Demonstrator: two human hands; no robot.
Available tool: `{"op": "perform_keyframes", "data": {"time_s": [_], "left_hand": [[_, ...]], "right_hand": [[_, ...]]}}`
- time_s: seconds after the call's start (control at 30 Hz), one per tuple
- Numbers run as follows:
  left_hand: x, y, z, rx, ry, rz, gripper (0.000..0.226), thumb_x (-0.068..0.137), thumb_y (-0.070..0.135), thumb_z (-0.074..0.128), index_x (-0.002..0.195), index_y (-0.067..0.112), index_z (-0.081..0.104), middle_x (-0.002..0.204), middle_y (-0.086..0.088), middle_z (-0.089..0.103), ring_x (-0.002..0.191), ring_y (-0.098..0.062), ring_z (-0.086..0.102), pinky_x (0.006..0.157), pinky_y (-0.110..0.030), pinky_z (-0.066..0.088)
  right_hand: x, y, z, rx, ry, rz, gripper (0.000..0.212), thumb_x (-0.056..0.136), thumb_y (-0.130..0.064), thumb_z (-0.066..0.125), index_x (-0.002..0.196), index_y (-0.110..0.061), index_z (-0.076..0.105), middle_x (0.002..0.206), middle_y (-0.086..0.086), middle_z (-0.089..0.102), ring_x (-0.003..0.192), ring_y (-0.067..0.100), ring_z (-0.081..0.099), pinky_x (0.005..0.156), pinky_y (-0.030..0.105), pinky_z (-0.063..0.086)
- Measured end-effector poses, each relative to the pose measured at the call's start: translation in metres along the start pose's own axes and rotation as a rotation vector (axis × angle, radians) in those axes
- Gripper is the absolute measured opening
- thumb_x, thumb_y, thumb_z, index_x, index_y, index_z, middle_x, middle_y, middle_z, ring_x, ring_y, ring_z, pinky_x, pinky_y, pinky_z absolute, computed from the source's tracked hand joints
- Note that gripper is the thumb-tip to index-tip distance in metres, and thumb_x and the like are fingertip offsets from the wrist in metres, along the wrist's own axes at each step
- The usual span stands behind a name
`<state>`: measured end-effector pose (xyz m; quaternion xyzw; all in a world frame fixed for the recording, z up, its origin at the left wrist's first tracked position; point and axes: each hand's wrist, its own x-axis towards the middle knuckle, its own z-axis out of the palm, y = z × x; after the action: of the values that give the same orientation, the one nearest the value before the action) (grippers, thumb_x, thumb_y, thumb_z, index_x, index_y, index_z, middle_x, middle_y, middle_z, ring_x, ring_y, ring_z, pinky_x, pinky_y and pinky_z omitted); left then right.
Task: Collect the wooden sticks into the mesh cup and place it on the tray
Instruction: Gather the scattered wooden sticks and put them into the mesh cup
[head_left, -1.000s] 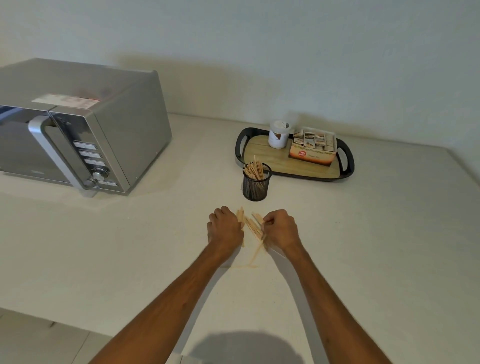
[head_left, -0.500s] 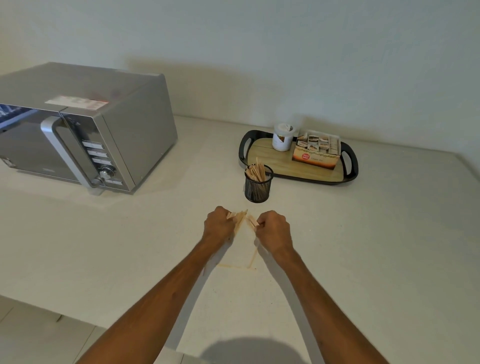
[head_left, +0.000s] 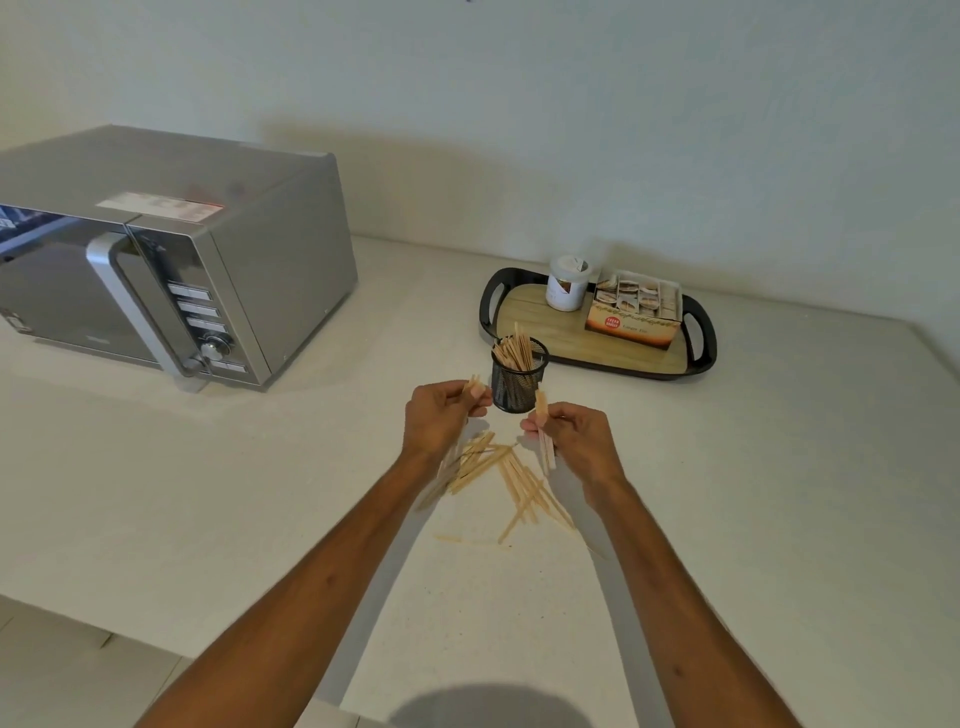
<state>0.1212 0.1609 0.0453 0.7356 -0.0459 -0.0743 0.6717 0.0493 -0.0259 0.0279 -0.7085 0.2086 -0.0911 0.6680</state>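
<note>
Head view, countertop stock-take, positions given relative to the black wire-mesh cup (head_left: 519, 382).

Item 1: black wire-mesh cup, upright on the pale counter (head_left: 779, 493), just in front of the black-rimmed tray with a wooden floor (head_left: 540, 332), not on it. Contents: a bundle of thin pale wooden sticks (head_left: 514, 351) standing on end, tips above the rim.

Item 2: loose wooden sticks (head_left: 511, 475), a scattered heap lying flat on the counter in front of the cup, between the two forearms; a few strays lie nearer the viewer.

Item 3: left hand (head_left: 441, 415), just left of the cup, raised off the counter, fingers pinching a few sticks.

Item 4: right hand (head_left: 576, 436), just right of and in front of the cup, gripping a small bunch of sticks held near upright.

Item 5: tray, behind the cup, carrying a white jar (head_left: 566, 286) and a printed cardboard box (head_left: 634, 312); its near-left floor is bare.

Item 6: silver microwave oven (head_left: 171, 270), well to the left of the cup.

Status, judged: collection partly done. Outstanding: both handfuls into the cup, the remaining heap gathered, the cup moved onto the tray.
</note>
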Motion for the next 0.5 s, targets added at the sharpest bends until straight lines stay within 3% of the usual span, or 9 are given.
{"op": "perform_keyframes", "data": {"time_s": [0.27, 0.43, 0.5], "left_hand": [[0.001, 0.027, 0.012, -0.218, -0.035, 0.156, 0.031, 0.108, 0.016, 0.066, 0.124, -0.009, 0.076, 0.114, -0.022, 0.081, 0.112, -0.04, 0.077, 0.103, -0.04, 0.063], [0.008, 0.045, 0.023, -0.347, 0.011, 0.195, 0.031, 0.109, 0.016, 0.066, 0.126, -0.009, 0.075, 0.117, -0.024, 0.08, 0.113, -0.041, 0.077, 0.099, -0.034, 0.064], [0.012, 0.053, 0.029, -0.406, 0.03, 0.194, 0.031, 0.109, 0.014, 0.065, 0.126, -0.01, 0.074, 0.118, -0.026, 0.079, 0.114, -0.044, 0.076, 0.102, -0.038, 0.063]], "right_hand": [[0.0, -0.019, -0.015, 0.077, 0.012, -0.086, 0.016, 0.106, -0.015, 0.065, 0.115, -0.002, 0.068, 0.112, 0.008, 0.083, 0.106, 0.02, 0.08, 0.091, 0.037, 0.062], [0.009, -0.035, -0.021, 0.029, 0.073, -0.181, 0.016, 0.108, -0.015, 0.061, 0.117, -0.003, 0.068, 0.106, 0.007, 0.083, 0.102, 0.017, 0.081, 0.084, 0.033, 0.062], [0.014, -0.041, -0.024, 0.01, 0.073, -0.204, 0.016, 0.108, -0.016, 0.062, 0.116, -0.003, 0.068, 0.104, 0.006, 0.084, 0.101, 0.016, 0.081, 0.084, 0.034, 0.062]]}}
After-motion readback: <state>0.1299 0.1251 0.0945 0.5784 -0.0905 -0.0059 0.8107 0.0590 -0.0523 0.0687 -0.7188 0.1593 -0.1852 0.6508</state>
